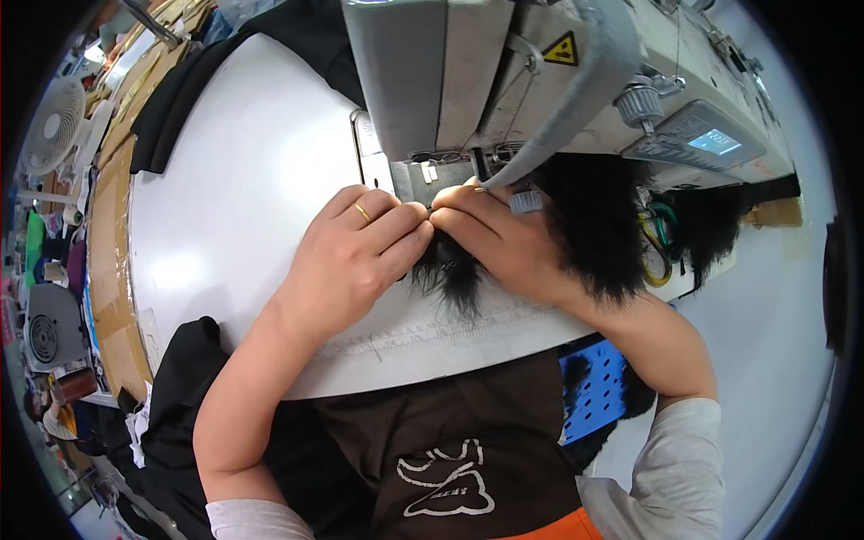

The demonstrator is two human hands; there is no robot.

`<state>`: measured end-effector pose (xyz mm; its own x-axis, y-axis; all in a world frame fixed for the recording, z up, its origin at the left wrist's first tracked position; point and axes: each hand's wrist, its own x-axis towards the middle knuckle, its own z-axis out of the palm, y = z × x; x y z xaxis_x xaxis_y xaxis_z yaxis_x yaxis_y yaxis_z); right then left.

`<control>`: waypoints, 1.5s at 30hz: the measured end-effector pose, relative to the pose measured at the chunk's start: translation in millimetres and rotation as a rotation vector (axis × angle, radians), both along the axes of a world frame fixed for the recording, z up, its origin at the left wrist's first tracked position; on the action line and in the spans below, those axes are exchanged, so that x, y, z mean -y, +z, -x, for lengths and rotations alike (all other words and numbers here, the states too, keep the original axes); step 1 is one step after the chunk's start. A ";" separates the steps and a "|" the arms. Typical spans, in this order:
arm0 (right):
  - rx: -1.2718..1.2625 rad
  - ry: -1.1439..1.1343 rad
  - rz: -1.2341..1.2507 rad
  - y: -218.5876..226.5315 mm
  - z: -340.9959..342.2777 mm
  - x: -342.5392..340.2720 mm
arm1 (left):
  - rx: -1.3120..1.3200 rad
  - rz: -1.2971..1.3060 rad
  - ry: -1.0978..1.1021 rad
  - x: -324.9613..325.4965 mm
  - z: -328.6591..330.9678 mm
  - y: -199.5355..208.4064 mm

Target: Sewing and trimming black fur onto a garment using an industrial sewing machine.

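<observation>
My left hand (355, 247), with a gold ring on one finger, pinches the edge of a black furry piece (456, 281) just in front of the sewing machine's needle area. My right hand (504, 238) meets it there, its thumb and fingertips closed on the same piece. Long black fibres hang below the fingertips toward the table's front edge. The industrial sewing machine (540, 90) rises over both hands. Beside my right wrist hangs a larger mass of black fur (594, 229); whether it joins the held piece is hidden.
The white table (243, 207) has a printed ruler along its curved front edge. Black cloth (297, 40) lies at the back left. A lit control panel (715, 141) sits on the machine at the right. Below the table is a blue perforated panel (594, 387). A fan (56, 124) stands far left.
</observation>
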<state>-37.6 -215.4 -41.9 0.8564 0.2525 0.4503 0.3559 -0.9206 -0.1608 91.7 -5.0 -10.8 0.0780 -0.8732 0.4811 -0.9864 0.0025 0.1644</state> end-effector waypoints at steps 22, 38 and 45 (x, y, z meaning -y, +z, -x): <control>-0.015 -0.050 0.031 10.1 10.0 -3.8 | -0.145 0.052 0.227 9.2 20.7 -4.5; -0.302 -0.151 0.094 21.9 5.9 -0.4 | -0.192 0.082 0.248 12.3 4.1 -16.5; 0.003 -0.148 0.264 29.8 -0.5 0.7 | -0.179 0.045 0.285 13.8 0.2 -19.0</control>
